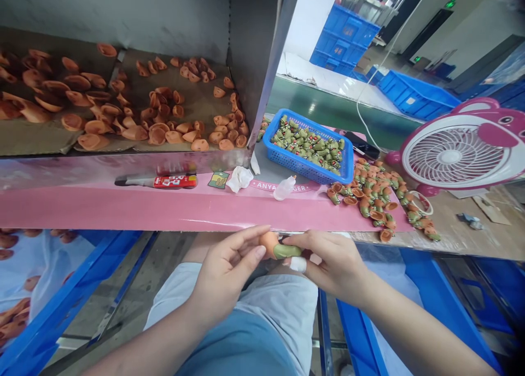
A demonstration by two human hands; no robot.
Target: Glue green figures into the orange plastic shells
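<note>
Both hands meet over my lap, just below the pink table edge [205,212]. My left hand [227,269] pinches a small orange cone-shaped piece [269,243] between thumb and fingers. My right hand [328,261], with a white bandage on one finger, pinches a small green figure [287,251] pressed against the orange piece. A blue basket [307,171] of green figures stands on the table above. Beside it lies a pile of joined green-and-orange pieces [375,193].
A metal-sided shelf [123,105] on the left holds several loose orange pieces on cardboard. A small clear bottle [284,188], crumpled tissue [239,178] and a red-labelled tool [172,181] lie on the pink surface. A pink fan [459,149] stands right. Blue crates sit below and behind.
</note>
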